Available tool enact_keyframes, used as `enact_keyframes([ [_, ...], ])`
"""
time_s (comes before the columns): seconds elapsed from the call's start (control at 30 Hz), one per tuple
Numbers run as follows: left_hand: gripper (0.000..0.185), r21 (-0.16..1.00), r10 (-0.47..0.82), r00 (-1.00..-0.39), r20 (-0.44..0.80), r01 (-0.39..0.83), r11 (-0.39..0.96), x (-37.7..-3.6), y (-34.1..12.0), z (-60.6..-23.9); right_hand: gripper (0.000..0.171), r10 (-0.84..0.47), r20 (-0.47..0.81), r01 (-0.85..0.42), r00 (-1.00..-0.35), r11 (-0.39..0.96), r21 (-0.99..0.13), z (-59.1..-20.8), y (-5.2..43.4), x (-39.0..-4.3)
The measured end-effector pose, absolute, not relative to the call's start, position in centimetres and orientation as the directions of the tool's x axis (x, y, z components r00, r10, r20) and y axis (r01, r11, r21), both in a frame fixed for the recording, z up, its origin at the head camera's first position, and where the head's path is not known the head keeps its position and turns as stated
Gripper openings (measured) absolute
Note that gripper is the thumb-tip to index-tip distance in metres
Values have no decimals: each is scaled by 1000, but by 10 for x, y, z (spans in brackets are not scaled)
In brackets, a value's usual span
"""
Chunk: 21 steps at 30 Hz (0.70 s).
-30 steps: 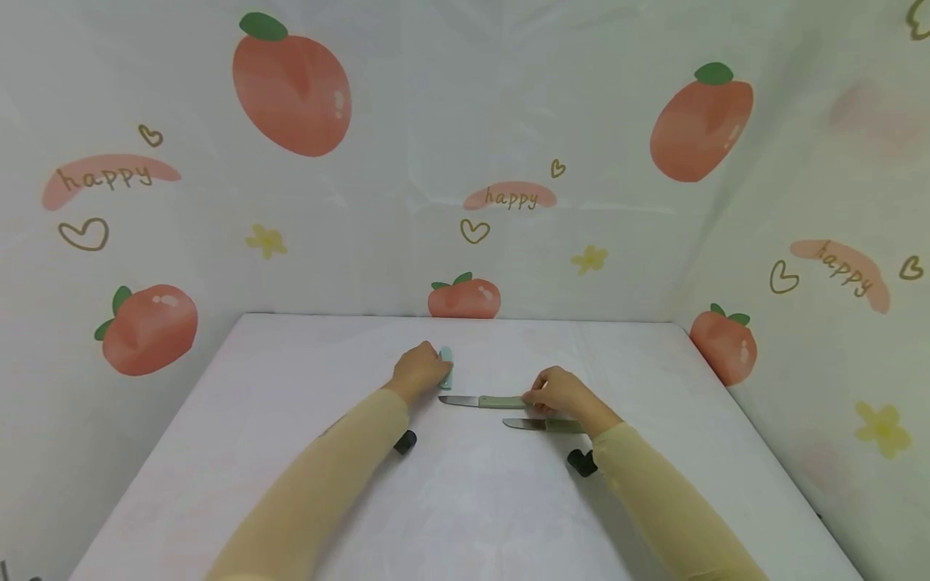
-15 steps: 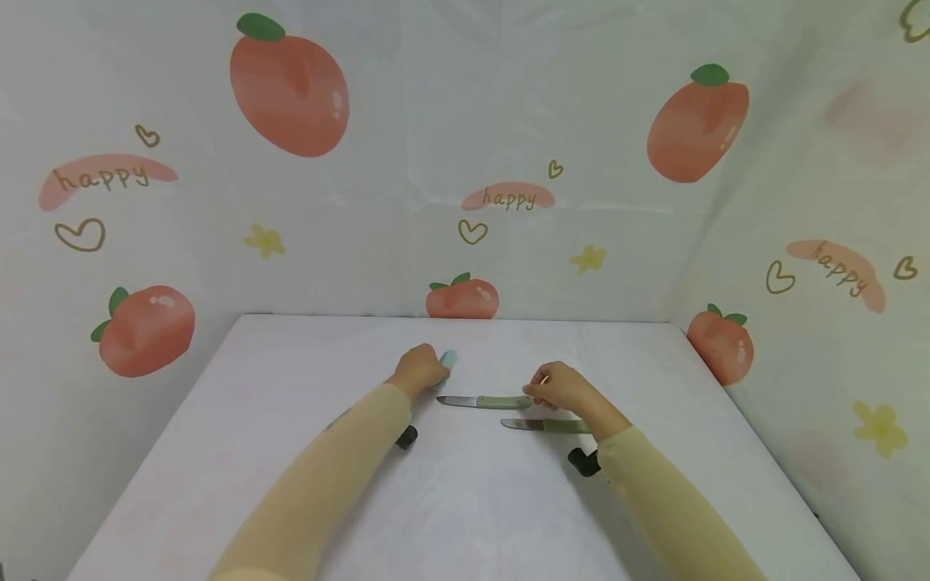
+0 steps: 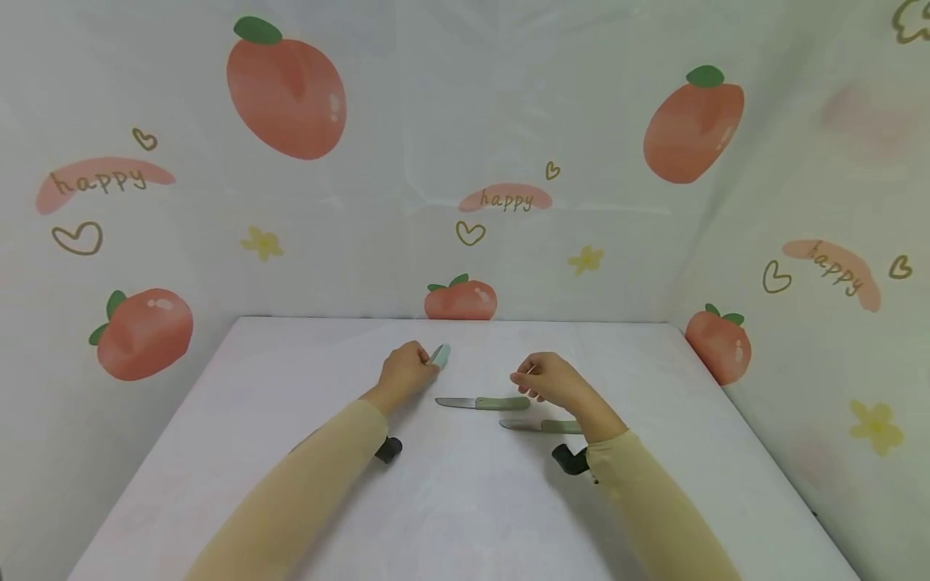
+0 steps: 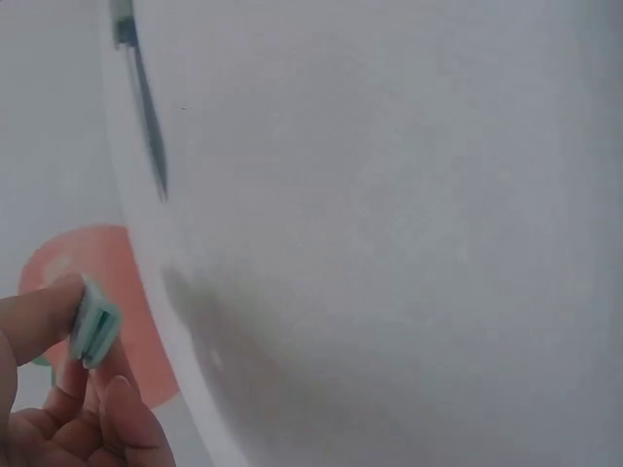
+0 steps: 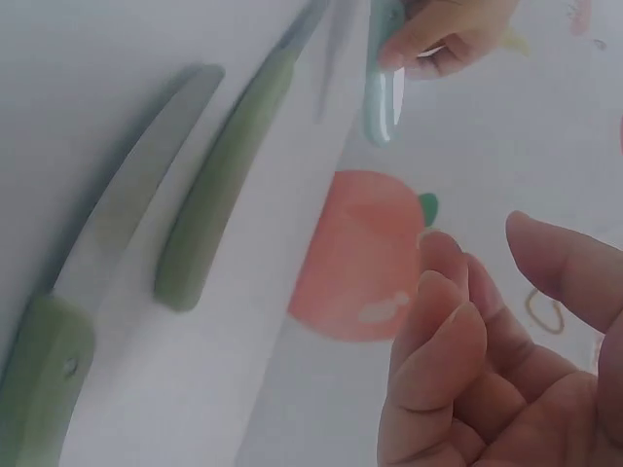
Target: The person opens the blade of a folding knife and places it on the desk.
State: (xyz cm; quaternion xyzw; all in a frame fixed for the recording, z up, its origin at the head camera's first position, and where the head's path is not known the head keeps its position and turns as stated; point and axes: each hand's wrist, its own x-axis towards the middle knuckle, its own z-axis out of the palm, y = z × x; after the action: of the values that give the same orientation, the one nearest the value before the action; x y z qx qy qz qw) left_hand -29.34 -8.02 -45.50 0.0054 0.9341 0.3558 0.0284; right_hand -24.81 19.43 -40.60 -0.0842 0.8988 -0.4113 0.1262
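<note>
Head view shows your left hand toward the far edge of the counter, its grip pinched on a small pale mint sheath, which sticks up past your fingertips, lifted off the surface. In the left wrist view, that sheath sits between your thumb and fingers, and you can see its open slotted end, with nothing inside it.

Your right hand hovers just above the counter, fingers loosely curled, grip relaxed and holding nothing; the right wrist view shows your fingers bare.

Two knives lie flat on the counter between and below your hands. The farther knife has a green handle and its blade points toward the left edge. The nearer knife lies just beside it, parallel, closer to the near edge and partly under your right wrist. Neither hand touches them.

The counter is plain white. Behind it and along both sides hangs a pale sheet printed with orange fruits, small hearts and yellow flowers. The word "happy" reads on pink patches of it.
</note>
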Motion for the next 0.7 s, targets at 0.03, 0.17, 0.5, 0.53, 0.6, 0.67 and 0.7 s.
enact_keyframes([
  [0.03,24,682,28,-999,-40,-6,732,-292,-82,-454,20,-250,-150,-47,-957,642,-766,-405,192,-248],
  [0.17,26,728,25,-1000,-12,9,686,-288,-88,-452,19,-229,-97,-69,-969,623,-779,-404,184,-247],
  [0.5,26,827,27,-998,51,57,560,-272,-90,-449,15,-165,126,-193,-978,500,-844,-406,163,-247],
  [0.53,26,839,28,-998,59,65,540,-269,-89,-448,14,-161,148,-209,-976,486,-849,-407,161,-246],
  [0.6,25,860,29,-997,72,77,504,-265,-87,-448,12,-150,186,-236,-971,464,-854,-408,156,-245],
  [0.67,25,877,32,-996,82,87,472,-260,-85,-447,11,-135,222,-260,-966,444,-857,-410,151,-244],
  [0.7,25,885,34,-996,85,91,456,-258,-83,-447,11,-129,239,-272,-962,436,-858,-410,148,-244],
])
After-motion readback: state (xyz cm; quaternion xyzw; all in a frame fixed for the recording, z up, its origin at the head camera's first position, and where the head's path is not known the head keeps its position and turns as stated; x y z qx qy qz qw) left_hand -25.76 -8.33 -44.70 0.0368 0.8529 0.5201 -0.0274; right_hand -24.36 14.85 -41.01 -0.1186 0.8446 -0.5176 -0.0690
